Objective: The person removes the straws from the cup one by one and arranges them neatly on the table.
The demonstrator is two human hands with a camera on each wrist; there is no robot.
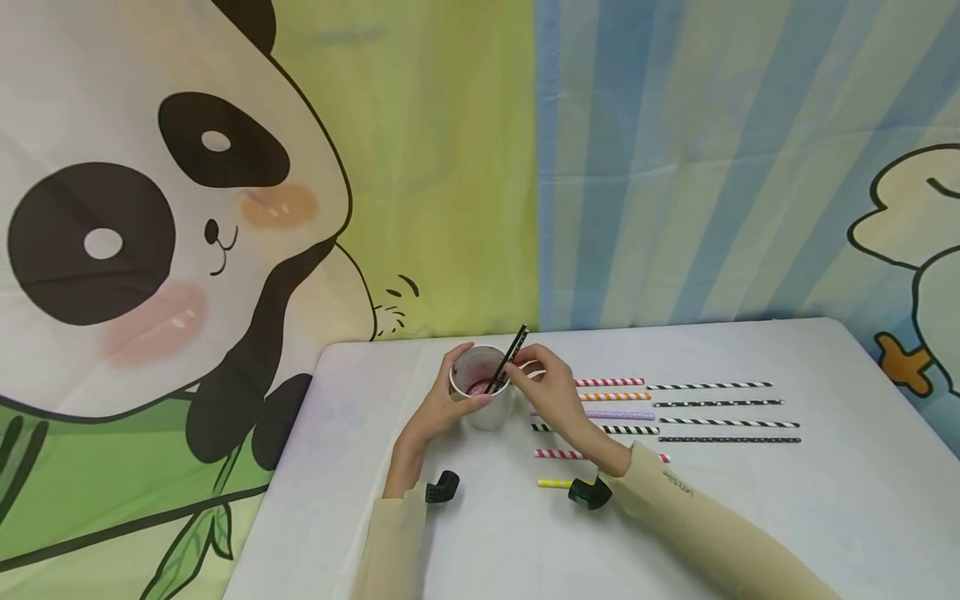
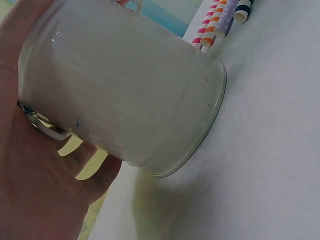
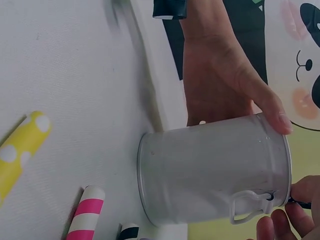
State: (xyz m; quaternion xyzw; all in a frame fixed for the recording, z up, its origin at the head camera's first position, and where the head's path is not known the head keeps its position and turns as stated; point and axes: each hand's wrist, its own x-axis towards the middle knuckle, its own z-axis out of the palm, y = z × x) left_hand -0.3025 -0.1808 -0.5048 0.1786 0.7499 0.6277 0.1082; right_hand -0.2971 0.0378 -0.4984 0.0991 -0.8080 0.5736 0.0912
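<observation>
My left hand (image 1: 437, 410) grips a white cup (image 1: 489, 417) round its side, the thumb near the rim in the right wrist view. The cup has small side handles (image 3: 245, 206) and a pinkish patch inside at the bottom. In the left wrist view its base edge (image 2: 215, 115) is tilted over the white tabletop. Between thumb and fingers, my right hand (image 1: 551, 392) pinches a black paper straw (image 1: 516, 345) with small white marks. That straw leans to the right, its lower end inside the cup and its upper end above the rim.
Right of the cup, paper straws lie in two columns on the white table (image 1: 750, 517). The nearer column includes an orange-striped straw (image 1: 615, 397), a lavender straw (image 1: 618, 415) and a yellow straw (image 1: 553, 483); black-and-white straws (image 1: 727, 422) form the farther one. A panda-print curtain hangs behind.
</observation>
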